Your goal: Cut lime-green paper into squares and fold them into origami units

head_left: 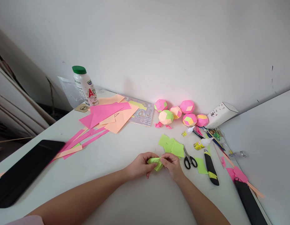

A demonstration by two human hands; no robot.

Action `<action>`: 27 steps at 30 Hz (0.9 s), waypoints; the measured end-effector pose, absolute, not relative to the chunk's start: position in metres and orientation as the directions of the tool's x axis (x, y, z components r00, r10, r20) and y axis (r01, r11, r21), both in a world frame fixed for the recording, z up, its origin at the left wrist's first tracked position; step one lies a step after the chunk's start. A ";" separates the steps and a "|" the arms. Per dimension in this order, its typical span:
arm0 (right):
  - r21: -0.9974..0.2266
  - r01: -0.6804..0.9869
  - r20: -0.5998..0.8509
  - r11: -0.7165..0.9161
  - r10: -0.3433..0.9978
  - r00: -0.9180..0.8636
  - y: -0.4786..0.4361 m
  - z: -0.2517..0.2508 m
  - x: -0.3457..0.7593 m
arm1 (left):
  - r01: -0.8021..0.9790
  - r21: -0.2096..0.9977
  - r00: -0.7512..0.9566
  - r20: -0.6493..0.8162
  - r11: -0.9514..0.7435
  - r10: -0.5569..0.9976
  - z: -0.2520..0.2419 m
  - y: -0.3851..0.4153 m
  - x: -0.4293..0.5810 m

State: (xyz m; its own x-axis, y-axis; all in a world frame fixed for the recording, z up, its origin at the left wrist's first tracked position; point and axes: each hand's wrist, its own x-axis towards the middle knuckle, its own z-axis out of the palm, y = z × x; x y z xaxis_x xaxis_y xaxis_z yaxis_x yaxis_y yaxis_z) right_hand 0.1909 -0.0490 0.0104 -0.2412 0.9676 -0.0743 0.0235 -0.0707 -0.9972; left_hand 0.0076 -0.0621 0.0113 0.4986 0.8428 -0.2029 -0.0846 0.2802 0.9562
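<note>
Both my hands meet over the white table [126,200], pinching a small folded piece of green paper [155,163] between them. My left hand [140,166] grips its left end with curled fingers. My right hand [172,165] pinches its right end. Just beyond my hands lies a small pile of green paper squares [172,145]. Black-handled scissors [189,160] lie right of my right hand.
Several pink, orange and green paper balls [180,113] sit by the wall. Pink and orange sheets and strips [105,117], a green-capped bottle [85,86], glue bottles [202,143], a yellow-black cutter [211,168], a white box [221,114] and a black tablet [23,172] surround them.
</note>
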 end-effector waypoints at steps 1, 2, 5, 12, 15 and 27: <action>-0.997 0.022 -0.075 -0.072 0.969 -0.237 -0.049 0.009 0.191 | -0.093 0.953 0.495 -0.205 0.287 0.844 0.011 -0.062 0.008; -0.997 0.018 -0.076 -0.074 0.969 -0.234 -0.049 0.008 0.192 | -0.103 0.950 0.492 -0.208 0.294 0.845 0.012 -0.061 0.008; -0.996 0.001 -0.084 -0.086 0.969 -0.232 -0.049 0.003 0.193 | -0.131 0.939 0.481 -0.222 0.320 0.848 0.013 -0.060 0.009; -0.997 0.041 0.052 0.066 0.959 -0.279 -0.055 0.008 0.189 | -0.127 0.930 0.478 -0.248 0.346 0.843 0.015 -0.060 0.008; -0.978 0.144 0.096 0.148 0.944 -0.316 -0.057 0.011 0.188 | -0.105 0.935 0.482 -0.250 0.339 0.840 0.016 -0.061 0.008; -0.981 0.169 0.041 0.099 0.948 -0.315 -0.055 0.004 0.188 | -0.212 0.917 0.420 -0.226 0.337 0.879 0.007 -0.060 0.012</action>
